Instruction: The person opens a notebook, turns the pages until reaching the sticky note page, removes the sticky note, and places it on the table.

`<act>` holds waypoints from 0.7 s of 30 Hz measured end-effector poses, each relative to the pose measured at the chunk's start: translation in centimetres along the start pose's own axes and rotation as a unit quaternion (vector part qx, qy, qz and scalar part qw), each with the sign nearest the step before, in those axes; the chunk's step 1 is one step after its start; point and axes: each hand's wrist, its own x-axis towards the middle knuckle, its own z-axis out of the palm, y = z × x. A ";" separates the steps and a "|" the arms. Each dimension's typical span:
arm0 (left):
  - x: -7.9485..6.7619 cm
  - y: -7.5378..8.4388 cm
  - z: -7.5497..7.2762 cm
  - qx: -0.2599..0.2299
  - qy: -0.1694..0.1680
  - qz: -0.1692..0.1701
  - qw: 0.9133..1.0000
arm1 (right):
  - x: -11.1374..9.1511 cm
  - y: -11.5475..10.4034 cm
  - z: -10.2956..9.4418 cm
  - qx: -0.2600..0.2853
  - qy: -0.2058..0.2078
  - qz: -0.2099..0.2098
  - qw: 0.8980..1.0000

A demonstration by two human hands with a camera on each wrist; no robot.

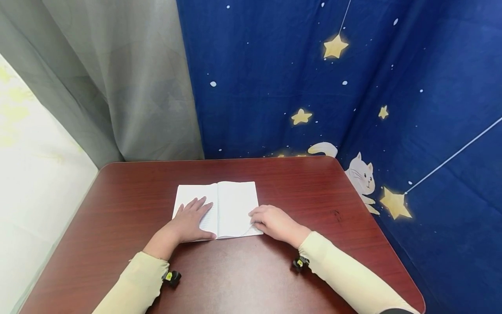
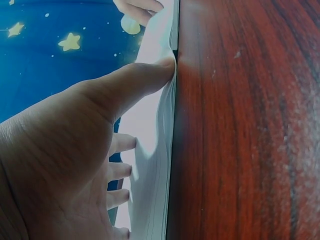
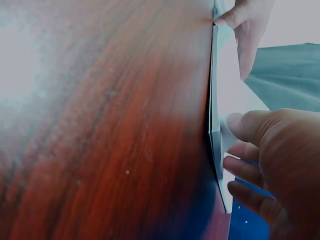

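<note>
An open notebook (image 1: 237, 209) with white pages lies on the table. Spread across its left page is my left hand (image 1: 191, 222), fingers straight, the thumb pressing near the spine at the lower edge. In the left wrist view the thumb (image 2: 142, 80) bears down on the paper at the notebook's edge. My right hand (image 1: 277, 223) is at the lower right corner of the right page, thumb and fingers bent around a lifted page corner (image 3: 227, 132). The page curls up slightly there, and the right thumb (image 3: 242, 125) rests against it.
The reddish-brown wooden table (image 1: 251, 279) has rounded corners. Behind it hang a grey curtain (image 1: 149, 87) and a blue curtain (image 1: 266, 78) with stars and a white cat. A white surface (image 1: 31, 183) borders the table's left side. Each wrist wears a small black device.
</note>
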 end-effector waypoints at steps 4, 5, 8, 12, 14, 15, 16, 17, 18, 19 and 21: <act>0.0 0.1 0.0 -0.001 0.002 0.001 1.000 | 0.2 0.4 0.2 0.026 0.007 0.007 1.000; 0.0 0.1 0.0 -0.001 0.002 0.002 1.000 | 0.3 0.5 0.2 0.030 0.007 0.008 0.999; 0.0 0.0 0.0 0.000 0.000 -0.002 1.000 | 0.5 0.5 0.2 0.036 0.009 0.016 0.999; 0.0 -0.2 0.0 0.001 -0.002 -0.004 1.000 | 0.6 0.4 0.0 0.042 0.010 0.035 0.998; 0.0 -0.2 0.0 0.001 -0.003 -0.004 1.000 | 0.6 0.4 0.0 0.045 0.012 0.041 0.998; 0.0 -0.2 0.0 0.001 -0.002 -0.003 1.000 | 0.6 0.3 -0.1 0.047 0.013 0.041 0.998; 0.0 -0.1 0.0 0.000 -0.003 -0.003 1.000 | 0.6 0.3 -0.1 0.048 0.015 0.041 0.998; -0.1 -0.1 0.0 -0.001 -0.004 -0.003 1.000 | 0.7 0.3 -0.2 0.051 0.019 0.039 0.998; -0.1 -0.1 0.0 -0.002 -0.005 -0.004 1.000 | 0.7 0.2 -0.2 0.052 0.023 0.037 0.998; -0.1 0.0 0.0 -0.003 -0.006 -0.004 1.000 | 0.8 0.2 -0.3 0.055 0.028 0.033 0.998; -0.1 0.1 -0.1 -0.002 -0.004 -0.002 1.000 | 0.9 0.1 -0.5 0.059 0.038 0.024 0.997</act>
